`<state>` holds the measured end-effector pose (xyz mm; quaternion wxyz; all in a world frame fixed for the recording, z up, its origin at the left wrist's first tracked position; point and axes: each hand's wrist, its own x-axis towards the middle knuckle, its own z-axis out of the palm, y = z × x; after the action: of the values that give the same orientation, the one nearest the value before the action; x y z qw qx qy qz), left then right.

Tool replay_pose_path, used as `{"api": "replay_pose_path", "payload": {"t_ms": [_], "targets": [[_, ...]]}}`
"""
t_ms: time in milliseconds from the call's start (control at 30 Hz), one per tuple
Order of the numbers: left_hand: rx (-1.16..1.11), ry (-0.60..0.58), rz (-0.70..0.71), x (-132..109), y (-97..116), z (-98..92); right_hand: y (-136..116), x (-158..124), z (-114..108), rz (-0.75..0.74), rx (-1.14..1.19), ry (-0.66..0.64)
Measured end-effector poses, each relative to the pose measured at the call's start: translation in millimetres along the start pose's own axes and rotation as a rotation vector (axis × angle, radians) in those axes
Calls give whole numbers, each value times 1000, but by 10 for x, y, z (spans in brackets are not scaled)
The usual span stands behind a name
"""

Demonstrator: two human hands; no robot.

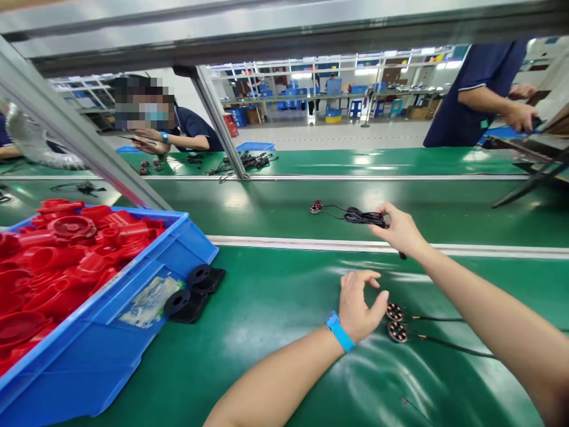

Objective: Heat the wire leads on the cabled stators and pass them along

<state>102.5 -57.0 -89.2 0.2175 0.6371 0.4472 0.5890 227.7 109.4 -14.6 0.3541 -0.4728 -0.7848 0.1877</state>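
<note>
My right hand (402, 231) is closed on a coiled black cable (362, 216) over the green strip behind the white rail. Thin leads run from the coil's left side to small round motor stators (316, 207) with copper windings. My left hand (359, 305), with a blue band at the wrist, hovers over the near green mat, thumb and fingers apart and nothing between them. Just right of its thumb lie two more motor stators (395, 323), one behind the other. Their black cables (457, 346) stretch right, passing partly out of sight beneath my right forearm.
At left stands a blue bin (178, 237) heaped with red plastic parts (66, 255). Black plastic parts (193, 296) lie against its side. A metal post (220, 118) rises beyond the rail. Across the bench are two people, a cable pile (253, 163) and a blue tray (255, 146).
</note>
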Motion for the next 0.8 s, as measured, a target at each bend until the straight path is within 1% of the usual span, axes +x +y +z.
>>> {"api": "replay_pose_path", "payload": {"t_ms": [100,233,300,367,433,500,567,667,733,800], "targets": [[86,-68,-85,101,-125,-48,114,-466,-305,93,57,13],[267,-107,-279,316,-436,-97,362,-1091,-712,291,194,33],[340,-121,-304,456,-615,-104,476,-1333,-859,385,297,83],[405,-145,-284,629,-774,-94,569,-1495,-951,450,403,149],[478,-186,-244,836,-900,-68,638,-1577,-999,497,476,203],[543,-260,-188,1061,-991,-34,689,-1599,-1020,526,533,233],[597,-365,-116,1281,-1051,-5,732,-1587,-1033,549,608,240],[668,-554,2,1554,-1102,21,789,-1557,-1055,612,746,248],[713,-668,70,1691,-1117,37,827,-1545,-1074,653,808,271],[757,-756,130,1798,-1112,63,870,-1547,-1105,652,810,286]]}}
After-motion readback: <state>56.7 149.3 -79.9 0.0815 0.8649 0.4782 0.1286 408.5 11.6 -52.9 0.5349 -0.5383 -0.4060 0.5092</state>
